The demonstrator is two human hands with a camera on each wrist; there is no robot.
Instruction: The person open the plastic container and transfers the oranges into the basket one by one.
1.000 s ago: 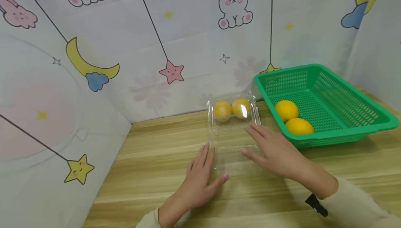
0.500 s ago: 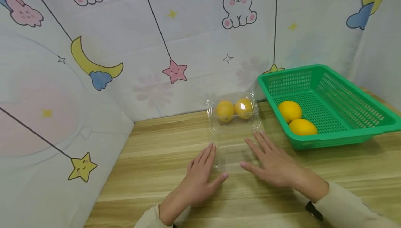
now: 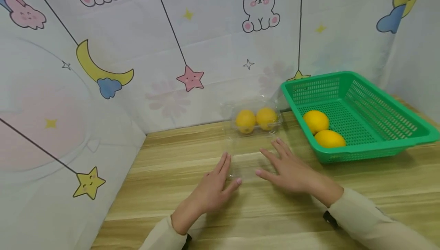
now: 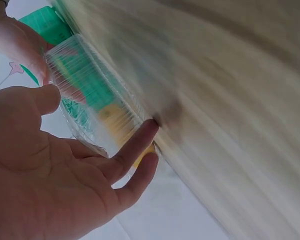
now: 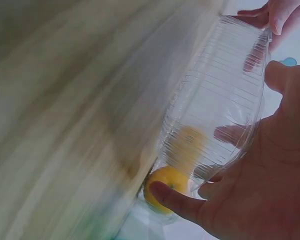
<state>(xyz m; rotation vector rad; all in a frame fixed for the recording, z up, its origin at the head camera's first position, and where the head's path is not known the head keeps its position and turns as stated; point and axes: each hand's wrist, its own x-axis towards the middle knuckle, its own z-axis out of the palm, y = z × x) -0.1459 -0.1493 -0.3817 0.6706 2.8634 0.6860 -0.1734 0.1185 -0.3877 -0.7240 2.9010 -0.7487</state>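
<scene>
A clear plastic clamshell box (image 3: 256, 131) lies unfolded on the table, with two round yellow-orange fruits (image 3: 245, 121) in its far half. My left hand (image 3: 211, 191) is at the left side of the box's near half, its fingers extended. At the right side, my right hand (image 3: 290, 170) spreads its fingers, with the fingertips over or against the plastic. Ribbed walls of the near half (image 4: 85, 75) stand between both hands in the left wrist view. From the right wrist, the ribbed plastic (image 5: 215, 90) shows beside the palm, with one fruit (image 5: 167, 187) beyond it.
A green mesh basket (image 3: 371, 145) stands to the right of the box, close to the right hand, with two more yellow fruits (image 3: 330, 139) in its near left corner. Behind the wooden table (image 3: 165, 173) hangs a printed cloth (image 3: 213, 44).
Both hands have shifted slightly, the right one leftward and lower in view. The near edge of the box now sits a little farther back, and its far half shows at a different tilt.
</scene>
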